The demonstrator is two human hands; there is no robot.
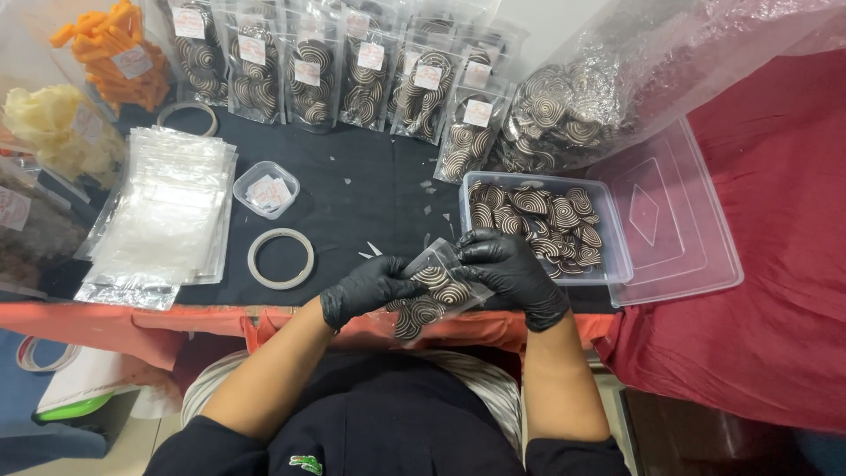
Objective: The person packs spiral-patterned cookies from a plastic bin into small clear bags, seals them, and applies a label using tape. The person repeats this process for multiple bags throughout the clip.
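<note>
Black cloth covers the table [370, 189], with a red cloth [775, 264] off to the right side. My left hand [366, 289], in a black glove, is closed on the side of a small clear pouch [436, 295] part-filled with brown-and-cream spiral crackers. My right hand [511, 269], also gloved, pinches the pouch's open top edge. The pouch sits tilted between both hands, above the near table edge, just in front of the clear plastic tub [617, 256] that holds more loose spiral crackers. Tub lid [679, 229] lies flat beside it on the right, touching. Behind the tub, a big clear bag of crackers [564, 115]. Row of filled, labelled pouches [352, 70] stands along the back. Stack of empty pouches [167, 207] to the left, a small square tub of labels [266, 189] next to it, a pale ring [280, 258] just below that, second ring [187, 113] farther back. Orange sticks bag [115, 44] and a pale yellow crisps bag [53, 123] at far left.
</note>
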